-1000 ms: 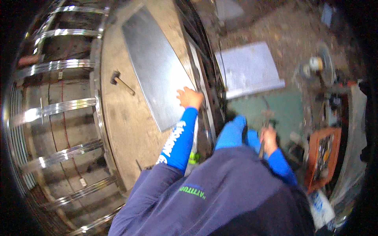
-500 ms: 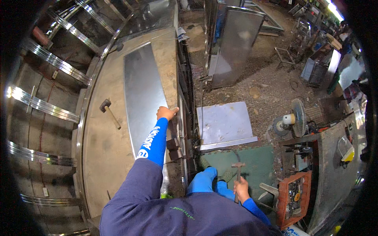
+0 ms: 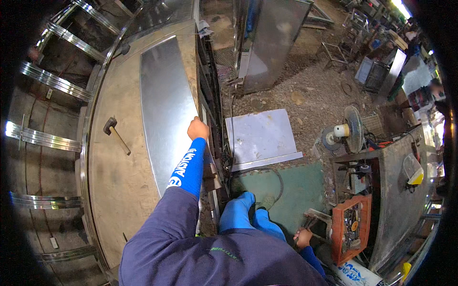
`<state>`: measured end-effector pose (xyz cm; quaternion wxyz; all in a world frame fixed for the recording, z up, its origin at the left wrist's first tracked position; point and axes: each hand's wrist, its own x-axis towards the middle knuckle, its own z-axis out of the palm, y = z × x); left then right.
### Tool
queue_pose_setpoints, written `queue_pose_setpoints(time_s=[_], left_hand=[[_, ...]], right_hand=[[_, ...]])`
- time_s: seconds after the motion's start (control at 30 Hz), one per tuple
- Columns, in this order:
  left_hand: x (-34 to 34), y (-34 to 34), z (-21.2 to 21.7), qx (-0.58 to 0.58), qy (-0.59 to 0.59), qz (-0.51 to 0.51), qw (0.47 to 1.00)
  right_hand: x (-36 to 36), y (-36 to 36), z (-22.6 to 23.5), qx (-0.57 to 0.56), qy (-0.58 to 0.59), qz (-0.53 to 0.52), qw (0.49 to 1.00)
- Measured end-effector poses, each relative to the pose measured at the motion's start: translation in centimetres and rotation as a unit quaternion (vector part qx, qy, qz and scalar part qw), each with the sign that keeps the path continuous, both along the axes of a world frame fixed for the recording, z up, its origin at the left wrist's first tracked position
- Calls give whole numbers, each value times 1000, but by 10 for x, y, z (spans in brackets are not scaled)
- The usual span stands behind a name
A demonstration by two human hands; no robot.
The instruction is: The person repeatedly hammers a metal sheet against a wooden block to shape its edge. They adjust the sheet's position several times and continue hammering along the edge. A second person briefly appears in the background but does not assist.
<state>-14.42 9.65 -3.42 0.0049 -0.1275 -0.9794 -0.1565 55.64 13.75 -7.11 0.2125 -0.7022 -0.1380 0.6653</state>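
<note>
Here the head view looks down on a long counter running from near to far on the left. A bright metal sheet lies flat along the counter, its long side following the right edge. The left hand is closed on the sheet's right edge, about halfway along it, with the blue sleeve reaching up from below. A hammer lies on the bare counter just left of the sheet, well apart from that hand. The right hand hangs low at the near right, close to a wooden stool; whether it holds anything cannot be told. On the dirt floor to the right of the counter lies a flat white panel, and farther right stands a small fan.
</note>
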Motion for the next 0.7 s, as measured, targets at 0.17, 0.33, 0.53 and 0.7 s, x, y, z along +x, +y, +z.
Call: queue_pose_setpoints(time_s=[0.17, 0.33, 0.53, 0.7], left_hand=[[12, 2, -3, 9, 27, -15, 999], [9, 2, -4, 13, 36, -57, 998], [15, 6, 5, 17, -12, -86, 996], [9, -14, 33, 65, -98, -86, 989]], right_hand=[[-6, -2, -4, 54, -60, 62, 995], [-29, 3, 0, 41, -86, 109, 990], [-48, 15, 2, 50, 0, 128, 991], [-135, 31, 49, 79, -4, 306, 949]])
